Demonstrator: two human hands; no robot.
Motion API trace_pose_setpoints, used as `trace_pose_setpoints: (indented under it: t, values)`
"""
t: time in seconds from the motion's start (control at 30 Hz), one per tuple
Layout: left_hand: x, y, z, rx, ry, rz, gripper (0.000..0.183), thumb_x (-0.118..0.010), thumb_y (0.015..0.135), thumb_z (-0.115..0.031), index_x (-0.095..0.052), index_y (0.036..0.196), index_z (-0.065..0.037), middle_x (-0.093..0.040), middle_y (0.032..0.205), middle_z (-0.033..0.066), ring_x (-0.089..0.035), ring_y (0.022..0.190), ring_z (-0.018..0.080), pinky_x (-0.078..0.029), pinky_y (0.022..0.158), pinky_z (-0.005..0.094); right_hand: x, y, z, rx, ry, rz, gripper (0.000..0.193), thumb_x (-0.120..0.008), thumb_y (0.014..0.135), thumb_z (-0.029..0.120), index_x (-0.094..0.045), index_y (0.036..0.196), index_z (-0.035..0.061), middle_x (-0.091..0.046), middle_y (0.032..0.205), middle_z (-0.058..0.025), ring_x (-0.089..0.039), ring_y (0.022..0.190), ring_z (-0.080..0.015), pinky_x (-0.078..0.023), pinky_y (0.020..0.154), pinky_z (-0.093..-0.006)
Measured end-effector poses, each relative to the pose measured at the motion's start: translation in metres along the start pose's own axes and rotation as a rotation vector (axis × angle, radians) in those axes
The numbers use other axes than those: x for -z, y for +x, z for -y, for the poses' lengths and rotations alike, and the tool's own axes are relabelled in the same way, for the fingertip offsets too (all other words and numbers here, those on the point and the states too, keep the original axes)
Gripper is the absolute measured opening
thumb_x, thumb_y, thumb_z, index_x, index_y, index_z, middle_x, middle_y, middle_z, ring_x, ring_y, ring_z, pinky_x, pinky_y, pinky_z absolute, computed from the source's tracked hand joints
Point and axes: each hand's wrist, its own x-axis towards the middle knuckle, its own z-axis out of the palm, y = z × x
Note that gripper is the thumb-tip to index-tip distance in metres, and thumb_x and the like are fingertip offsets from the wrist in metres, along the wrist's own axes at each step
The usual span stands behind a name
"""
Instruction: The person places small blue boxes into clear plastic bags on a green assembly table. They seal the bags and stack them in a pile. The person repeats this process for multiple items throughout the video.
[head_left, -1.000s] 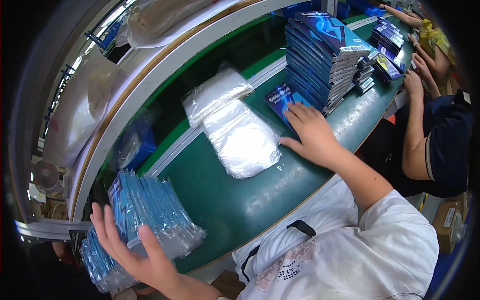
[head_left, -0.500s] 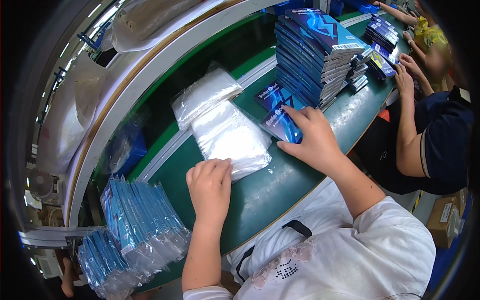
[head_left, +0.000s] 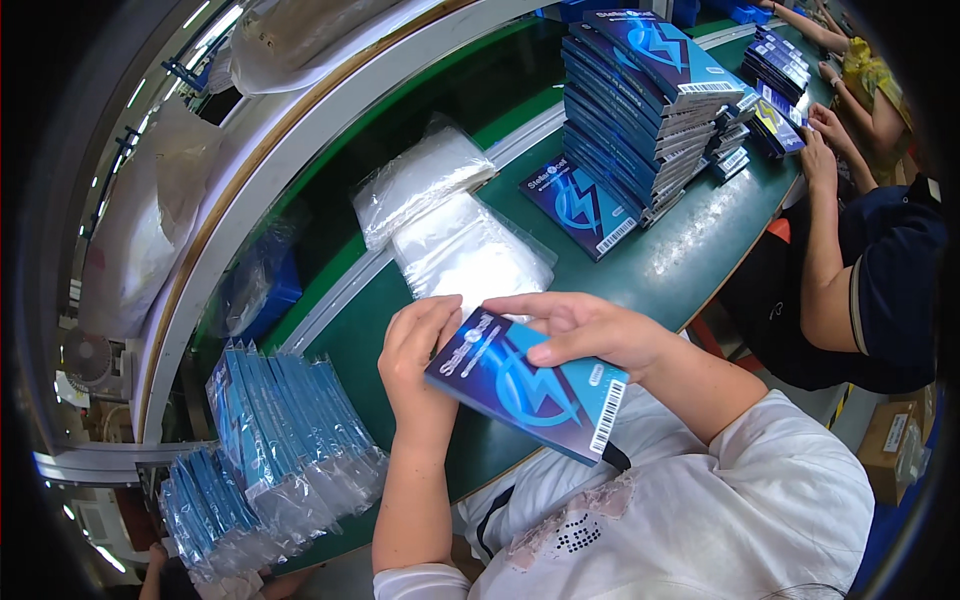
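Note:
My right hand grips a flat blue-and-purple box with a lightning design and a barcode, thumb on its top face. The box is tilted over the table's near edge, in front of my left wrist. My left hand has its fingers curled together at the near edge of a pile of clear plastic bags; what they pinch, if anything, is hidden. Beyond the bags, another such box lies flat on the green table, beside a tall stack of the same boxes.
Several bagged boxes stand in rows at the left. A second pile of clear bags lies behind the first. A blue bin sits past the table's rail. At the right, a co-worker's hands handle boxes near further stacks.
My right hand has lifted a box off the other flat one and brought it toward me, near my left hand. The left hand has stayed by the bags' edge.

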Motion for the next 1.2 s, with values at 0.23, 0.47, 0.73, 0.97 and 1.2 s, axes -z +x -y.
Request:
trace_pose_setpoints:
  t: [0.23,0.47,0.73,0.97,1.2]
  values:
    - [0.009,0.002,0.008,0.292,-0.147,0.039,0.019,-0.069,0.075,-0.001,-0.07,0.093,-0.003,-0.062,0.086,0.0051,-0.058,0.077,0.015,-0.046,0.073,0.0235,0.01,0.02,0.003,-0.014,-0.104,-0.002,0.065,-0.063,0.081,0.003,-0.032,0.137,-0.0087,-0.059,0.114,-0.019,-0.065,0.094,-0.019,-0.053,0.082,-0.0292]
    - [0.022,0.003,0.004,0.501,-0.224,0.078,0.014,-0.064,0.081,0.0,-0.069,0.095,0.001,-0.066,0.085,0.0041,-0.059,0.076,0.007,-0.047,0.069,0.0204,0.015,0.013,0.011,-0.014,-0.297,-0.067,0.059,-0.064,0.08,0.0,-0.039,0.134,-0.0057,-0.057,0.12,-0.016,-0.061,0.102,-0.0183,-0.05,0.088,-0.0304]
    - [0.024,0.004,-0.013,0.14,0.219,0.119,0.015,-0.059,0.075,0.005,-0.062,0.09,0.0,-0.061,0.078,0.0103,-0.06,0.068,0.0171,-0.047,0.065,0.0279,0.007,0.023,0.001,0.248,-0.53,-0.418,0.032,-0.064,0.083,0.004,-0.053,0.112,-0.0046,-0.063,0.103,-0.0116,-0.061,0.089,-0.013,-0.049,0.082,-0.0257]
    - [0.021,-0.002,-0.006,0.379,-0.051,-0.077,0.025,-0.062,0.084,-0.005,-0.062,0.108,0.001,-0.065,0.091,0.0118,-0.064,0.078,0.0183,-0.051,0.07,0.0303,-0.013,0.018,-0.002,0.29,-0.415,-0.465,0.028,-0.065,0.084,0.007,-0.057,0.108,-0.0063,-0.065,0.098,-0.0106,-0.061,0.088,-0.0123,-0.05,0.078,-0.0254]
    - [0.006,-0.005,-0.002,0.367,-0.267,-0.096,0.024,-0.06,0.088,-0.003,-0.062,0.11,0.004,-0.065,0.091,0.0095,-0.062,0.08,0.0113,-0.05,0.07,0.0235,-0.008,0.018,-0.014,0.332,-0.426,-0.459,0.051,-0.061,0.087,0.006,-0.041,0.132,-0.0096,-0.054,0.124,-0.0165,-0.055,0.108,-0.0168,-0.045,0.092,-0.0296]
